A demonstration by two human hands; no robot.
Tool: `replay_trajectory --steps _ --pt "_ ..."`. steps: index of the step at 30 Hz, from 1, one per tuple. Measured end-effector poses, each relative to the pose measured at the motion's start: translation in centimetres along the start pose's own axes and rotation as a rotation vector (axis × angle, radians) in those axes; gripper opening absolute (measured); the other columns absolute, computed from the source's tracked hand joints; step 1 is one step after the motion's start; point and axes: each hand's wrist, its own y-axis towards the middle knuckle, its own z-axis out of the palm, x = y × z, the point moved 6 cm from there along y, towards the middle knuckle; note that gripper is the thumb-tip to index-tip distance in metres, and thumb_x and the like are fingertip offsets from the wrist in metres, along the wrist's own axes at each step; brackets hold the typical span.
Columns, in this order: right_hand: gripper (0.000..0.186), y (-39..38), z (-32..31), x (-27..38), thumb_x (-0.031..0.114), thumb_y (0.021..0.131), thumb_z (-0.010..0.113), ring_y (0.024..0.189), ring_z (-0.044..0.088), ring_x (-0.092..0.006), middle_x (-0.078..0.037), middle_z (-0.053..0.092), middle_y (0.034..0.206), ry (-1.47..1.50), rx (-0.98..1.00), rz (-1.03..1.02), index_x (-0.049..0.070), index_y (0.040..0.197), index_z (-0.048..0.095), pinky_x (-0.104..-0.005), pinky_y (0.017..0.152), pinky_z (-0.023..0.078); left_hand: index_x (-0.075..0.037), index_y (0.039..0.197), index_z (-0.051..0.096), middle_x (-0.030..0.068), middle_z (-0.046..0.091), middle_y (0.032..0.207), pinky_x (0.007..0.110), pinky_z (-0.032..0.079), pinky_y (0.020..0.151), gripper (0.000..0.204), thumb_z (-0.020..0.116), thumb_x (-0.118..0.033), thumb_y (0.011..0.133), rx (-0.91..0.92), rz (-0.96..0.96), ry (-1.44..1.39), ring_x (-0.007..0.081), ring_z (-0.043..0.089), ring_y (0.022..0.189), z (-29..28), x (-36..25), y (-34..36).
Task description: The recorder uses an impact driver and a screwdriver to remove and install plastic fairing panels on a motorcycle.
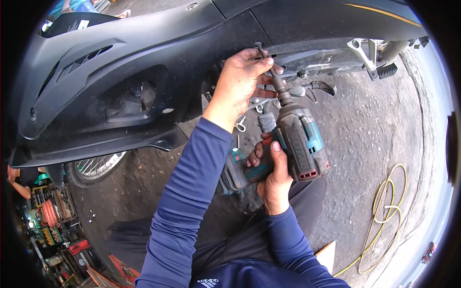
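Your right hand [276, 180] grips the cordless impact driver [297, 139], its motor housing [301, 149] just right of the thumb [277, 152], while your left hand [240, 79] pinches the slim nose shaft [278, 83] beside the black motorcycle fairing [192, 62].

Charcoal-and-teal pistol-shaped plastic power tool [300, 137], red at its rear vents [309, 174]; matte black plastic motorcycle bodywork [192, 53] with a thin orange stripe [384, 13]; plain navy fabric sleeves [185, 192]; yellow looped hose [394, 207]; mottled grey floor [360, 129].
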Motion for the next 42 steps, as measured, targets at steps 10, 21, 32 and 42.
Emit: replay_trajectory --steps 10,21,32,42 --pt "0.017 0.0 -0.5 0.8 0.012 0.091 0.060 0.064 0.052 -0.0105 -0.003 0.056 0.077 -0.283 -0.165 -0.189 0.001 0.104 0.058 -0.0259 0.060 0.044 -0.006 0.088 0.049 -0.0039 0.028 0.059 0.023 0.027 0.041 0.013 0.043 -0.018 0.089 0.020 -0.115 -0.840 0.0075 0.030 0.046 3.3 2.7 1.9" --pt "0.040 0.0 -2.0 -1.3 0.014 0.086 0.064 0.101 0.056 -0.0181 -0.008 0.058 0.112 -0.209 -0.239 -0.243 0.003 0.122 0.052 -0.0345 0.089 0.046 -0.010 0.083 0.044 -0.0043 0.028 0.059 0.023 0.027 0.040 0.034 0.031 -0.035 0.101 -0.028 -0.171 -0.873 0.0068 0.028 0.046 4.0 3.0 1.3" --pt "0.026 -0.1 -0.6 -0.2 0.024 0.087 0.062 0.057 0.046 -0.0106 -0.004 0.051 0.071 -0.143 -0.142 -0.156 0.003 0.101 0.055 -0.0245 0.053 0.039 0.003 0.097 0.050 0.0118 0.053 0.083 0.033 0.046 0.066 0.036 0.034 -0.029 0.098 -0.149 -0.102 -0.964 0.0201 0.051 0.071 2.2 3.1 2.0" --pt "0.066 -0.9 -7.7 2.1 0.046 0.077 0.062 0.054 0.044 -0.0146 -0.005 0.044 0.065 0.043 0.166 0.088 -0.003 0.118 0.046 -0.0311 0.057 0.040 -0.006 0.088 0.053 0.0093 0.059 0.079 0.044 0.053 0.071 0.022 0.054 -0.028 0.092 0.042 0.033 -0.575 0.0197 0.058 0.069 3.7 2.7 -1.0"
